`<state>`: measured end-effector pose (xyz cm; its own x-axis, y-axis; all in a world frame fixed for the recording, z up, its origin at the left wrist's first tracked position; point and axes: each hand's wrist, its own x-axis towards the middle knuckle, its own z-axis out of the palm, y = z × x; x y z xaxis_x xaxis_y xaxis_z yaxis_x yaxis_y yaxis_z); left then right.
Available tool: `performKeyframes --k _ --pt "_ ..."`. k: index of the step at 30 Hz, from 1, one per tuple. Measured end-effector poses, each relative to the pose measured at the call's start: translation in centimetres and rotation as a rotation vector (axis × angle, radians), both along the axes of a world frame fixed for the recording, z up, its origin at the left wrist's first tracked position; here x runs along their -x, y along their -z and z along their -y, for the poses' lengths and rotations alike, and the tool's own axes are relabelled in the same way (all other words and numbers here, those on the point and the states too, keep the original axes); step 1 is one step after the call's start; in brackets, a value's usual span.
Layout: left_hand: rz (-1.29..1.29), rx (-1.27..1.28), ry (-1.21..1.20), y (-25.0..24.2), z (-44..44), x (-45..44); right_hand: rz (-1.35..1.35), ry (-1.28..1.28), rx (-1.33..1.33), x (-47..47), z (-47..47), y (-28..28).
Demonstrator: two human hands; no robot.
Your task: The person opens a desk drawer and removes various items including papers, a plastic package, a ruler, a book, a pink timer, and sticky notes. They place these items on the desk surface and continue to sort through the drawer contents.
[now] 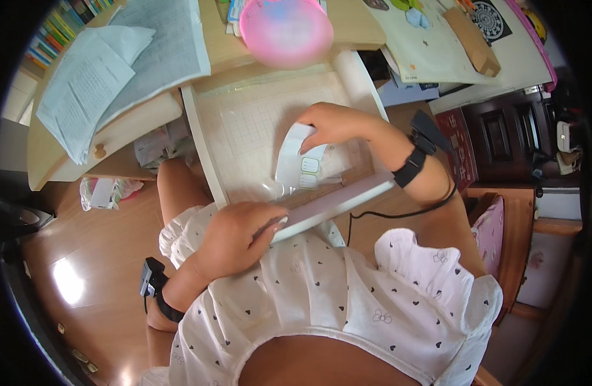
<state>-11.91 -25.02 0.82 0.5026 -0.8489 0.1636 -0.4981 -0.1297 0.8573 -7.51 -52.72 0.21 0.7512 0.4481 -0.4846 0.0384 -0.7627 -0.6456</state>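
An open desk drawer (252, 159) juts out above my lap, its bottom lined with clear plastic and a sheet with a grid. My right hand (330, 125) reaches into it and pinches a white sheet (291, 157) between thumb and fingers. Small labels with green borders (309, 165) lie at the lower edge of that sheet. At the front left corner, my left hand (245, 236) grips the drawer's front panel (334, 207), thumb outside and fingers over the top edge. Each forearm wears a black strap with a small device.
A pink round object (286, 31) stands on the desk behind the drawer. Printed papers (91, 82) overhang the desk at the left. On the right-hand table lies a long brown box (472, 43). A black cable (402, 214) hangs from the right arm. A plastic bag (110, 193) sits under the desk.
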Motion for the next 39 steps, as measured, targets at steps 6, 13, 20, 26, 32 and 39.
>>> performKeyframes --k 6,13,20,26,32,39 --pt "0.010 -0.028 0.023 0.3 -0.1 0.0 0.262 0.341 -0.182 -2.1 1.7 -4.9" --pt "0.005 -0.006 0.009 0.3 -0.2 0.1 0.379 0.551 -0.623 -6.2 -0.1 -7.2" --pt "-0.022 -0.057 0.005 0.2 -0.3 0.0 0.356 0.807 -0.683 -11.8 0.2 -10.6" --pt "-0.030 -0.023 -0.021 0.1 0.0 0.1 1.521 0.698 0.487 -9.6 1.0 -12.0" --pt "0.003 0.006 -0.004 0.3 0.0 0.0 0.446 0.010 0.097 -0.5 2.6 -6.8" --pt "-0.003 -0.028 -0.014 -0.3 0.3 0.3 0.734 -0.031 0.155 -4.1 1.1 3.8"
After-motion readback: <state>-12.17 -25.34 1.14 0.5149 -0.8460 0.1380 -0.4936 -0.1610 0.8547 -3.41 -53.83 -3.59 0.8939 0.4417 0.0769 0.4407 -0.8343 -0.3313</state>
